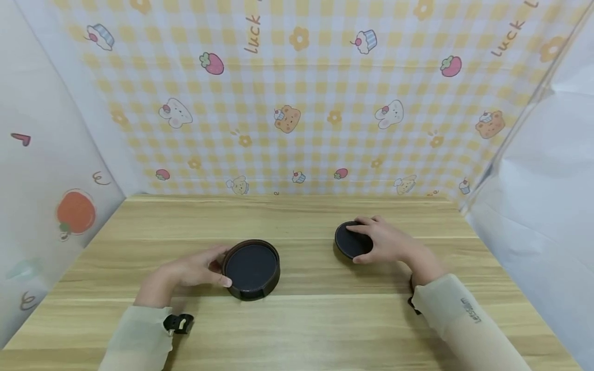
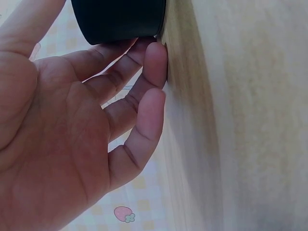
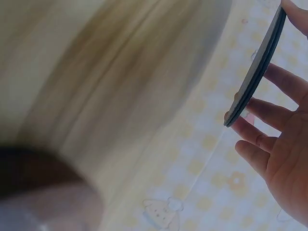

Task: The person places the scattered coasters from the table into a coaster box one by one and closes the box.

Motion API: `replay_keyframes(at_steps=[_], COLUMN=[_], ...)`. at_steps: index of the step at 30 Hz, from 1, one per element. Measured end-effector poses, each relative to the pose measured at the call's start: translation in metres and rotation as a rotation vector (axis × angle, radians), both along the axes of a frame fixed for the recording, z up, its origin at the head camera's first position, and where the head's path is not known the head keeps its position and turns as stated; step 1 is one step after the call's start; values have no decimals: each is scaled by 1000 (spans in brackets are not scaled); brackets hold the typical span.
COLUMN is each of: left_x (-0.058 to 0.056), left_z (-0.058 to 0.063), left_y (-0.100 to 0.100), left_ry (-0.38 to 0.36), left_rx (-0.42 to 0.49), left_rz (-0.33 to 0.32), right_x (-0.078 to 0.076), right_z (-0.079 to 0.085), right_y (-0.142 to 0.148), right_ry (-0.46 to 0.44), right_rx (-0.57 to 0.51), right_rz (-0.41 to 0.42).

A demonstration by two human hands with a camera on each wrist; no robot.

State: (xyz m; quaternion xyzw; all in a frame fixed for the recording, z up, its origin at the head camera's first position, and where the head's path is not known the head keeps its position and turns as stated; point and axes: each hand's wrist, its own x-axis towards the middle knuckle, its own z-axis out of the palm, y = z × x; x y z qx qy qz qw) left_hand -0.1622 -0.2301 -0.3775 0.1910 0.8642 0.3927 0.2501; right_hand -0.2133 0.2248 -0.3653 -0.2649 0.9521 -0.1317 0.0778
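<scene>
A round black coaster holder (image 1: 273,282) stands on the table left of the middle, with a notch in its front wall. A dark coaster (image 1: 251,267) lies inside it. My left hand (image 1: 197,270) holds the holder from its left side, thumb at the front and fingers behind; in the left wrist view the fingertips meet its dark wall (image 2: 122,21). To the right, my right hand (image 1: 389,242) grips round black coasters (image 1: 348,241) by the edge, tilted above the table. Seen edge-on in the right wrist view, they form a thin layered stack (image 3: 260,70).
The wood-grain table (image 1: 306,330) runs back to a yellow checked cloth (image 1: 315,149) with cartoon prints. White sheets hang at the left and right sides. A black strap (image 1: 178,323) sits at the left wrist by the light sleeve.
</scene>
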Motion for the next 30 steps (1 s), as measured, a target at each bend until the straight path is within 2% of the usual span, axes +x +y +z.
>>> replay_keyframes(at_steps=[21,27,30], left_x=[0,0,-1], left_z=[-3,-1,-2], left_y=[-1,0,0], left_ry=[-11,-26,-21], left_rx=[7,12,13], left_rz=[10,18,10], right_x=[2,2,4], right_z=[6,4,2], right_y=[-68,-83,-91], right_ry=[-31,-10,-28], right_rx=[-21,-41,-46], right_rz=[109,155,172])
